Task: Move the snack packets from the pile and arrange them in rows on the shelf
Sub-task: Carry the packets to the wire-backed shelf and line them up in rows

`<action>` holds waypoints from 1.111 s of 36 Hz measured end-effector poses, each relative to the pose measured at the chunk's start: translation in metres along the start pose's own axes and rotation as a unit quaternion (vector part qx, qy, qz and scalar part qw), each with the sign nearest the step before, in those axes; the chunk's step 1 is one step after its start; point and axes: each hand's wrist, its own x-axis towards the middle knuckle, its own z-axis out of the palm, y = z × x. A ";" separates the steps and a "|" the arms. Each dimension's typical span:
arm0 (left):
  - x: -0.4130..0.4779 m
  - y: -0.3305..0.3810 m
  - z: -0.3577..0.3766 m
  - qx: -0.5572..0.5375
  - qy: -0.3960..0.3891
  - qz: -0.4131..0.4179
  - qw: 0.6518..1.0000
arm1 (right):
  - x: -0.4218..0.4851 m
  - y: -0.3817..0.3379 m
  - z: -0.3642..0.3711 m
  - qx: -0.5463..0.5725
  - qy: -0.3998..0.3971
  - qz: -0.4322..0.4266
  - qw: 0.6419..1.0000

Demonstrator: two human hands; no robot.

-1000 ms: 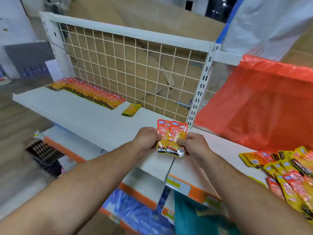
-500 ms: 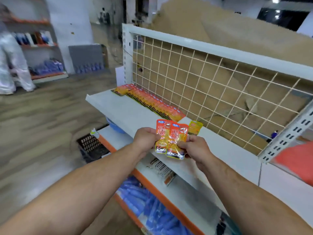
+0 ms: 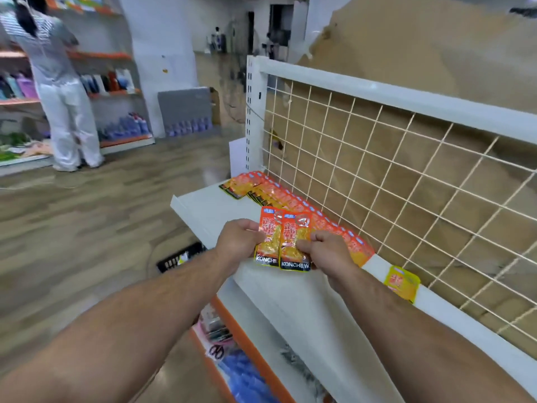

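I hold two orange and yellow snack packets upright above the white shelf. My left hand grips their left edge and my right hand pinches the right edge. Behind them a row of overlapping orange packets runs along the shelf's back, against the wire grid. A single yellow packet lies apart at the row's right end. The pile is out of view.
A white wire grid back panel with brown cardboard behind it bounds the shelf. Lower shelves with orange edges hold blue goods. A black basket sits on the wooden floor. A person stands at far-left shelves.
My view has swung left along the shelf; the orange bag and the pile left the frame. Both hands carried the two packets leftward to the row of packets.
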 end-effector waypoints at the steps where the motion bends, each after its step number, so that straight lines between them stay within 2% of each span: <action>1: 0.010 0.004 -0.003 0.004 0.003 0.001 1.000 | 0.011 -0.004 0.003 -0.006 0.000 -0.002 1.000; 6: 0.057 0.021 -0.015 -0.002 0.019 0.000 1.000 | 0.063 -0.022 0.015 -0.019 -0.005 -0.008 1.000; 15: 0.140 0.020 -0.038 0.083 0.037 0.010 0.996 | 0.127 -0.031 0.050 -0.047 0.006 0.015 0.999; 24: 0.242 0.013 -0.062 0.172 -0.028 0.054 0.983 | 0.180 -0.044 0.098 -0.048 0.081 0.053 0.994; 31: 0.290 0.032 -0.075 0.209 -0.109 0.122 0.964 | 0.206 -0.056 0.135 -0.029 0.162 0.079 0.983; 36: 0.319 0.035 -0.077 0.292 -0.173 0.152 0.928 | 0.213 -0.057 0.149 -0.009 0.207 0.095 0.974; 40: 0.326 0.040 -0.074 0.386 -0.183 0.189 0.884 | 0.213 -0.055 0.152 -0.018 0.230 0.113 0.966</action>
